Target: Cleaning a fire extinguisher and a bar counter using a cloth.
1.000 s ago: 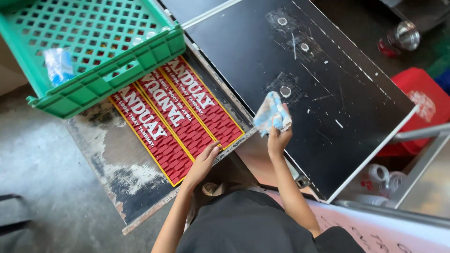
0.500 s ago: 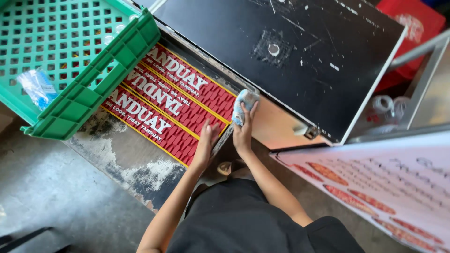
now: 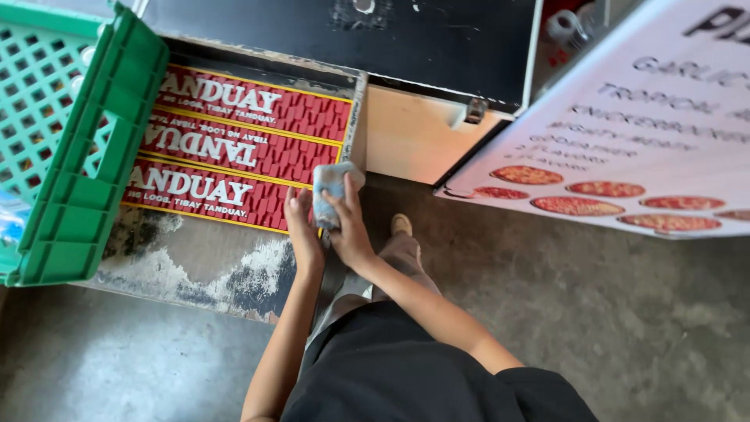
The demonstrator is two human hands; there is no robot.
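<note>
My right hand (image 3: 349,231) grips a small pale blue and white cloth or sponge (image 3: 331,187) at the edge of a worn tabletop. My left hand (image 3: 301,227) rests right beside it, its fingers against the same cloth and the table edge. Just left of both hands lie three red rubber bar mats (image 3: 234,148) with white lettering, side by side on the tabletop. I wear a black top.
A green plastic crate (image 3: 94,180) stands at the left on the worn grey tabletop (image 3: 195,266). A black panel (image 3: 336,39) lies beyond the mats. A white poster with pizza pictures (image 3: 625,156) stands at the right. Concrete floor lies below.
My right hand has come down from the black panel to the table edge with the cloth. My left hand has joined it. The view has swung right.
</note>
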